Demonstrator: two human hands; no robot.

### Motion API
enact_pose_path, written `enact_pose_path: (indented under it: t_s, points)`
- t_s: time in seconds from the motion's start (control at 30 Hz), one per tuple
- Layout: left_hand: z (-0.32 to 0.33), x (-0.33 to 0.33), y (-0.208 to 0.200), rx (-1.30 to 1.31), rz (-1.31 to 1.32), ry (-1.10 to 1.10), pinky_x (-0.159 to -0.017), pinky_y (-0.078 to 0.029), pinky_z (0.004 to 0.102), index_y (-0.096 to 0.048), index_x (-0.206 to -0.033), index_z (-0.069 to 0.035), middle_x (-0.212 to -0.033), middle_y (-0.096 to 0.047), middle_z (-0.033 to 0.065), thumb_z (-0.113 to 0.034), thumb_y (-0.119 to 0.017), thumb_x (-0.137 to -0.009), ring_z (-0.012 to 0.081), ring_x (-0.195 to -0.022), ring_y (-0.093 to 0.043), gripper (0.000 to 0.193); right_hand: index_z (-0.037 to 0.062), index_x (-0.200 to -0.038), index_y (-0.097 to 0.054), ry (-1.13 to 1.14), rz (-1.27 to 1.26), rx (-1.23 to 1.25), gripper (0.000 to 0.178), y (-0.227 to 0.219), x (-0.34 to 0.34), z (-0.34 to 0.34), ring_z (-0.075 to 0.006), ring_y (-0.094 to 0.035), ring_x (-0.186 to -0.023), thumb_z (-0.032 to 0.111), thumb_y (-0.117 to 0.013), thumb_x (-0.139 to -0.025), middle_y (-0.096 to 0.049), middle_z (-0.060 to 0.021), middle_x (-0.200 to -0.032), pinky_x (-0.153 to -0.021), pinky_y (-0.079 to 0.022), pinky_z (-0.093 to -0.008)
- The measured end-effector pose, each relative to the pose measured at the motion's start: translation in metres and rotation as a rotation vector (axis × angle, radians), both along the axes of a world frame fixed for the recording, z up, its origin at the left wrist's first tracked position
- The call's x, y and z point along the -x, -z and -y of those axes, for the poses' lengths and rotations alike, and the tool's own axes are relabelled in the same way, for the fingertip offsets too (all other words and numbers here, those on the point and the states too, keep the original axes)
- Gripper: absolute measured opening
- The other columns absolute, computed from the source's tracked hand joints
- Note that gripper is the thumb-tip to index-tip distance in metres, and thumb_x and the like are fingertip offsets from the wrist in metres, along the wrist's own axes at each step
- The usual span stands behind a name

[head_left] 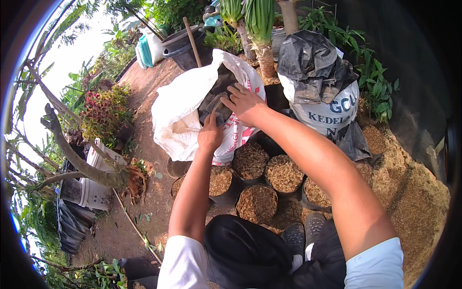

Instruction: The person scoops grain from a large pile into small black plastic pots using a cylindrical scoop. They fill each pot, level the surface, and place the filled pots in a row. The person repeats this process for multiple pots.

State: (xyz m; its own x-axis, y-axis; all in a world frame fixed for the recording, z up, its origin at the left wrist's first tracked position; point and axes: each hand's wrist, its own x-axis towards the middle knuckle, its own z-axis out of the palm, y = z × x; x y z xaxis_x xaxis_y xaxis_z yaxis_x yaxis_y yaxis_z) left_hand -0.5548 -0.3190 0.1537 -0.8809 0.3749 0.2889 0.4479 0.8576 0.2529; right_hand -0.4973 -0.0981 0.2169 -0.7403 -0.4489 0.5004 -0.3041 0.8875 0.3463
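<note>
A white sack (180,113) with red print stands in front of me, its mouth spread wide. Inside lies dark, crumpled material (211,103) that looks like black plastic; its exact kind is hard to make out. My left hand (211,134) is at the near edge of the mouth, fingers stretched toward the dark material. On the right side of the mouth rests my right hand (244,105), fingers apart over the same material. Neither hand visibly grips anything. Just below the sack are several black pots or grow bags filled with brown fibrous material (257,204).
At right stands another printed white sack (322,113) topped with black plastic sheets (308,55). A heap of brown shavings (409,202) covers the ground at right. Thick-stemmed plants (263,53) and a black tub (185,48) stand behind. Bare branches (86,164) and white buckets (96,190) are at left.
</note>
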Motion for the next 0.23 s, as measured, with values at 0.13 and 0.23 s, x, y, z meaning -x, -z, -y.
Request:
enact_pose_path:
  t_s: [0.13, 0.23]
  points:
    - [0.017, 0.019, -0.012, 0.18, 0.026, -0.172, -0.097, -0.057, 0.056, -0.032, -0.166, -0.015, -0.143, -0.063, 0.0272, -0.025, -0.064, -0.099, 0.048, -0.116, -0.069, 0.075, 0.019, -0.131, -0.072, -0.007, 0.624, -0.218, 0.036, 0.021, -0.008, -0.013, -0.0242, -0.073, -0.115, 0.018, -0.059, -0.097, -0.077, -0.0076, -0.108, -0.134, -0.02, -0.0506]
    - [0.029, 0.054, -0.004, 0.189, 0.143, -0.291, -0.102, -0.055, 0.0549, -0.032, -0.167, -0.015, -0.142, -0.063, 0.0298, -0.036, -0.059, -0.103, 0.049, -0.118, -0.068, 0.073, 0.0241, -0.127, -0.074, -0.264, 0.514, -0.078, 0.034, 0.052, -0.039, -0.059, -0.0227, -0.074, -0.112, 0.02, -0.059, -0.097, -0.077, -0.0046, -0.103, -0.135, -0.019, -0.048]
